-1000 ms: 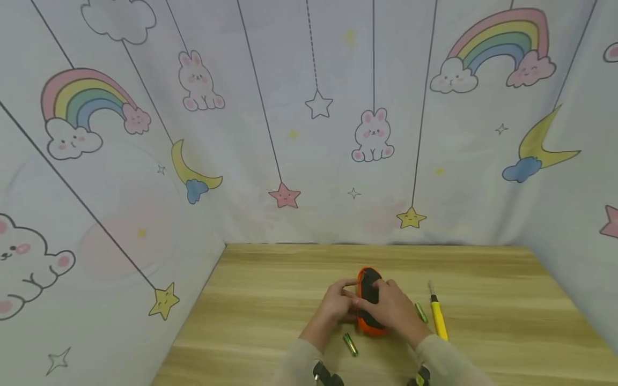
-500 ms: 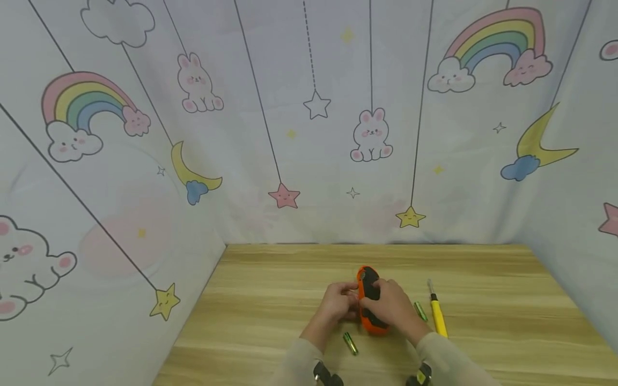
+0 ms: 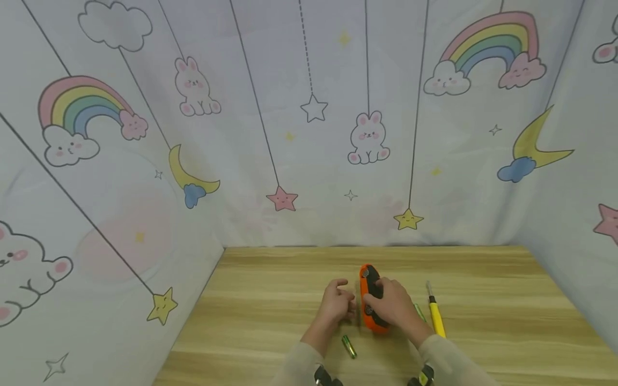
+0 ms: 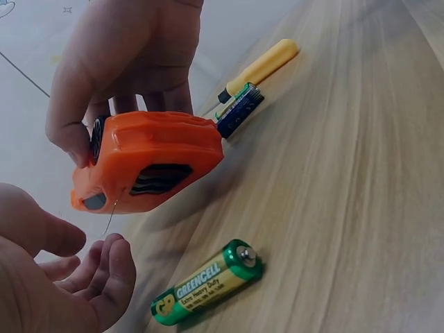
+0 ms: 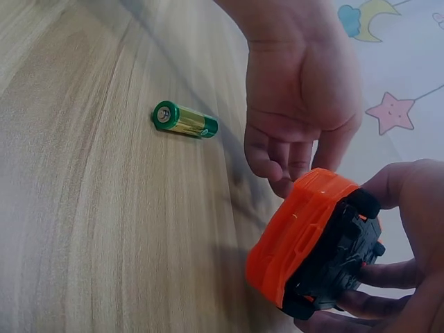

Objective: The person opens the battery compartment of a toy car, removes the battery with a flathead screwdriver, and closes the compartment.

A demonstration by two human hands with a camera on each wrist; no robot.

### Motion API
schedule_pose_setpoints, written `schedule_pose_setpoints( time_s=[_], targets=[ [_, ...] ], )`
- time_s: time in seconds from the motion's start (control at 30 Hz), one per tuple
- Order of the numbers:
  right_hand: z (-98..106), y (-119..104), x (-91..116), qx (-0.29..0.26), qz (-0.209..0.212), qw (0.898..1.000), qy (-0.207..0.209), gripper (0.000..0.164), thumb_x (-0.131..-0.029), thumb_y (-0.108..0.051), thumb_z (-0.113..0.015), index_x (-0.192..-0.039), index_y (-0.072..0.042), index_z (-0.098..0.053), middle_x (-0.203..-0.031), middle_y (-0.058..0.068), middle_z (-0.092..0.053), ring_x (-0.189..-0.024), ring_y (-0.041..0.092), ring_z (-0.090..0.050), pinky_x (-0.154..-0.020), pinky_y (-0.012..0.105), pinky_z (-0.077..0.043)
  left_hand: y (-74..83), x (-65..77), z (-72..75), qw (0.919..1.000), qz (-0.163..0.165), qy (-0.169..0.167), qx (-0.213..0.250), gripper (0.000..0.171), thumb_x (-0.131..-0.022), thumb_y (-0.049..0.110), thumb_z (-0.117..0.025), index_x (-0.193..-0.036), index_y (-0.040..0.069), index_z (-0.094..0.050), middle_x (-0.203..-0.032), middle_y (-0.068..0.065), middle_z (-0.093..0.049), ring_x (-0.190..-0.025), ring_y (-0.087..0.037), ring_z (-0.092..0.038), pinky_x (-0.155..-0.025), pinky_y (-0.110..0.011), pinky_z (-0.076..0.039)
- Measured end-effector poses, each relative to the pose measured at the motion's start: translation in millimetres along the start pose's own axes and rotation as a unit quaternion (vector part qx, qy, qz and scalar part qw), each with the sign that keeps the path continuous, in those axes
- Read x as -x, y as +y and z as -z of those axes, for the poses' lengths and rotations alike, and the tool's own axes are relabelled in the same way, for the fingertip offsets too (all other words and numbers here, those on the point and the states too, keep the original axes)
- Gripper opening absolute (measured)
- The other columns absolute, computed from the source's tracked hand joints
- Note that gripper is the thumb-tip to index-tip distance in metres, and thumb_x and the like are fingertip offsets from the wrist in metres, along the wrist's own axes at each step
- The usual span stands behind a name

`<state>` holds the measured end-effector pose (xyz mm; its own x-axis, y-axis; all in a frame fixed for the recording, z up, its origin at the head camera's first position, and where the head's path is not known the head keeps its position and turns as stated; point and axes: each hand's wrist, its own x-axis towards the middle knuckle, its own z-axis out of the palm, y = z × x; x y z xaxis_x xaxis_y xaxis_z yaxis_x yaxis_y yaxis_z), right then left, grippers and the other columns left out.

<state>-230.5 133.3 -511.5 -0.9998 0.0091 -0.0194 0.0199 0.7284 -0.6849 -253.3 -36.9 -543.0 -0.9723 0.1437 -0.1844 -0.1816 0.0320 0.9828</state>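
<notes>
My right hand (image 3: 393, 303) grips an orange toy car (image 3: 375, 323) by its black underside, with the car turned on its side. In the right wrist view, the thumb (image 5: 388, 184) and fingers hold the black chassis (image 5: 340, 257). My left hand (image 3: 338, 303) is just left of the car, fingers loosely bent and holding nothing. A thin wire (image 4: 110, 216) sticks out from the car toward the left fingertips in the left wrist view. A green and gold AA battery (image 4: 207, 286) lies on the table near the left wrist.
Another green battery (image 3: 420, 312) lies just right of the right hand, partly hidden by it. Beyond it rests a yellow-handled screwdriver (image 3: 436, 319). The wooden table (image 3: 270, 273) meets a printed cloth backdrop (image 3: 314, 161) at its back and sides.
The left hand has come off the car and drawn slightly left. The car has rolled in the right hand, so more of its orange side and wheels show.
</notes>
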Motion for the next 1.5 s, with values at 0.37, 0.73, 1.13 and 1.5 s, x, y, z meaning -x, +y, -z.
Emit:
schedule_pose_setpoints(
  time_s=[0.37,0.73,1.13,1.5],
  targets=[
    [-3.6,3.8,0.4,-0.038,0.0,0.999,0.018,0.054,-0.092,-0.033,-0.064,-0.133,0.003,-0.062,-0.116,0.018,-0.066,-0.097,0.028,-0.066,-0.078,0.043,-0.059,-6.1,-1.5,5.5,0.9998,0.021,0.001,-0.007,0.066,-0.087,-0.009,-0.06,-0.149,-0.001,-0.04,-0.105,-0.019,-0.068,-0.074,-0.022,-0.067,-0.056,-0.036,-0.06],
    [-10.8,6.7,-0.5,-0.095,-0.015,0.995,0.01,0.05,-0.095,-0.029,-0.059,-0.135,0.001,-0.06,-0.118,0.013,-0.068,-0.095,0.021,-0.067,-0.076,0.038,-0.059,-10.9,-1.5,11.0,0.9991,0.03,-0.028,-0.013,0.06,-0.088,0.01,-0.081,-0.137,-0.006,-0.049,-0.106,-0.014,-0.071,-0.075,-0.024,-0.073,-0.061,-0.043,-0.063],
    [-8.6,5.6,2.3,-0.115,-0.016,0.993,-0.003,0.05,-0.095,-0.031,-0.06,-0.137,-0.004,-0.06,-0.12,0.01,-0.069,-0.099,0.022,-0.067,-0.078,0.039,-0.059,-14.5,-5.5,11.4,0.998,0.034,-0.043,-0.032,0.054,-0.092,0.022,-0.078,-0.134,-0.004,-0.056,-0.103,-0.012,-0.075,-0.078,-0.024,-0.075,-0.061,-0.041,-0.063],
    [-8.4,7.1,1.7,-0.097,-0.015,0.995,-0.004,0.047,-0.099,-0.033,-0.057,-0.138,-0.007,-0.061,-0.119,0.008,-0.071,-0.104,0.024,-0.067,-0.085,0.045,-0.057,-11.7,-8.1,11.2,0.9922,0.024,-0.113,-0.046,0.041,-0.103,0.025,-0.062,-0.135,0.0,-0.063,-0.101,-0.015,-0.078,-0.089,-0.028,-0.077,-0.073,-0.045,-0.063]
  ],
)
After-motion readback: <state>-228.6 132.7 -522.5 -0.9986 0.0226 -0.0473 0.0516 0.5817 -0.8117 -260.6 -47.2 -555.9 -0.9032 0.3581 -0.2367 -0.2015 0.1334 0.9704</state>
